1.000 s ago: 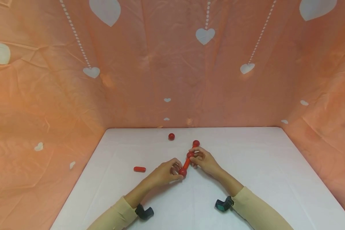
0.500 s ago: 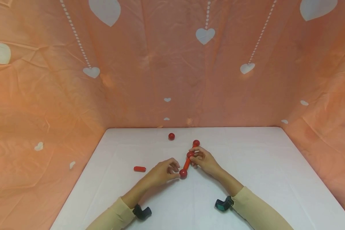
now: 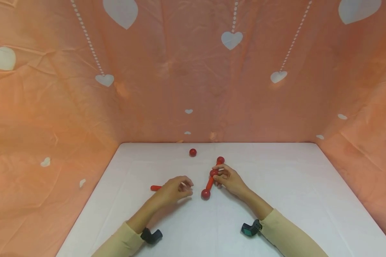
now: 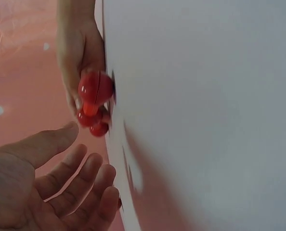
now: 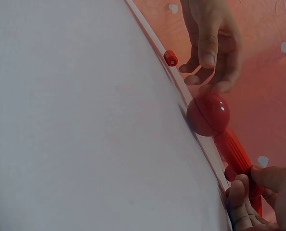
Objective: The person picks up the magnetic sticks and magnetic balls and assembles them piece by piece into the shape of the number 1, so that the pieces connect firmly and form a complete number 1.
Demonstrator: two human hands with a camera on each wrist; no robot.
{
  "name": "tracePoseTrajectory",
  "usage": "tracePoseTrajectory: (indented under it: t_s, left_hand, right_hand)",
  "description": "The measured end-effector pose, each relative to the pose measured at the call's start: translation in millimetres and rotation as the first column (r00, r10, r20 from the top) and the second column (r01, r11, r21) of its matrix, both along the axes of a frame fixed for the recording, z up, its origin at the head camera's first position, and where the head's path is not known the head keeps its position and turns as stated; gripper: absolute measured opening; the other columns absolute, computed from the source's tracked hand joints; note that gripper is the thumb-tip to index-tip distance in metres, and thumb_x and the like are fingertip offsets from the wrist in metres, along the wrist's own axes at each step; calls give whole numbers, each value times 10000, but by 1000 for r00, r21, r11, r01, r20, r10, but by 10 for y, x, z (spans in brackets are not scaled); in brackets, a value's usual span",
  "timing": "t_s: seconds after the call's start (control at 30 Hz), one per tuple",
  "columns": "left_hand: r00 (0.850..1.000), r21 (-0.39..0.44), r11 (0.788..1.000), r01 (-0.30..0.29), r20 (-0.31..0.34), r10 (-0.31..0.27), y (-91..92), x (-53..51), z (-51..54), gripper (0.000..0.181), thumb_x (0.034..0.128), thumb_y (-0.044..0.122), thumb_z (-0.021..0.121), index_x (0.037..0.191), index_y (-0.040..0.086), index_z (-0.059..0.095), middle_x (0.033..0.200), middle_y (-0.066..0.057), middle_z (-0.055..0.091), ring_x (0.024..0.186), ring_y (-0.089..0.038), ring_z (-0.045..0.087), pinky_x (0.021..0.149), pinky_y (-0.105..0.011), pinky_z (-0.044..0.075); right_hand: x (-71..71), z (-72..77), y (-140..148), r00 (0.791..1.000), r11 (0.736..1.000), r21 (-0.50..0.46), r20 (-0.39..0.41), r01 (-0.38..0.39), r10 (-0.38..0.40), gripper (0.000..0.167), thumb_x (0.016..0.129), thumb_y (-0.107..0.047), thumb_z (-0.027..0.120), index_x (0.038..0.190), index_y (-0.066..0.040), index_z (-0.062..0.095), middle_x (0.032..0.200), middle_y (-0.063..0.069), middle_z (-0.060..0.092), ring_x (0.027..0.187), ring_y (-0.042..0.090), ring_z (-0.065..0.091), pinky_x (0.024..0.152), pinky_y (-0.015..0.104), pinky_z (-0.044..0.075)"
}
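Note:
A chain of red balls joined by red-orange rods lies slanted on the table, its near end ball point(image 3: 205, 194) towards me and its far ball point(image 3: 220, 160) at the back. My right hand point(image 3: 230, 181) pinches the chain at its middle ball point(image 3: 213, 173); in the right wrist view, thumb and fingers close round it beyond the ribbed rod point(image 5: 233, 150). Left of the chain, my left hand point(image 3: 174, 190) hovers with relaxed fingers and holds nothing. It partly covers a loose red rod point(image 3: 155, 188). The left wrist view shows the left hand's point(image 4: 61, 183) fingers spread, apart from the chain.
A single red ball point(image 3: 193, 152) lies near the back edge of the white table point(image 3: 276, 171). Orange cloth point(image 3: 199, 89) with white hearts hangs behind and at both sides. Each wrist wears a dark camera.
My left hand has let go of the near end ball and moved left, now covering part of the loose rod. The right hand keeps its hold on the chain.

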State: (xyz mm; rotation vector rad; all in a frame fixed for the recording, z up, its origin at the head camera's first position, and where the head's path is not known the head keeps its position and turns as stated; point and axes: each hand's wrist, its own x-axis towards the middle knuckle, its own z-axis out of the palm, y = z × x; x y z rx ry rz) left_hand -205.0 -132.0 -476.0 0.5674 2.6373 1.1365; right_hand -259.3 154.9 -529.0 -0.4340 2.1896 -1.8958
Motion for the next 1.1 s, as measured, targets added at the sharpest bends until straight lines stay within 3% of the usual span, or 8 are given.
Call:
tracePoseTrajectory:
  t_s: [0.3, 0.7, 0.97, 1.1]
  left_hand:
    - [999, -12, 1000, -18, -36, 17, -196, 19, 82, 251, 982, 203, 796, 1199, 102, 718, 1105, 33, 713, 989, -166, 665, 878, -363, 577]
    - [995, -75, 997, -30, -95, 23, -487, -29, 157, 253, 986, 166, 784, 1217, 80, 723, 1167, -35, 730, 1047, -204, 669, 933, -437, 572]
    - [991, -143, 987, -69, -120, 52, -672, -44, 159, 267, 982, 161, 794, 1232, 103, 720, 1213, -51, 719, 1113, -257, 669, 975, -484, 565]
    - [988, -198, 979, -56, -153, 25, -777, -59, 163, 277, 976, 142, 803, 1235, 107, 713, 1224, -60, 715, 1137, -289, 669, 992, -502, 557]
  right_hand:
    - [12, 10, 8, 1000, 1000, 12, -2, 1, -1, 389, 1025, -88, 732, 1385, -24, 599, 1064, 124, 687, 812, 215, 669, 721, 249, 601]
    - [29, 25, 10, 1000, 1000, 3, -19, -13, 13, 393, 1021, -80, 736, 1380, -7, 593, 1090, 133, 686, 830, 231, 668, 733, 255, 605]
    - [29, 19, 11, 1000, 1000, 6, -21, -19, 19, 386, 1025, -85, 732, 1376, -6, 593, 1050, 151, 718, 822, 222, 671, 739, 253, 604]
    - [31, 25, 10, 1000, 1000, 5, -12, -9, 9, 385, 1023, -79, 734, 1376, -10, 597, 1060, 147, 719, 820, 210, 673, 741, 251, 604]
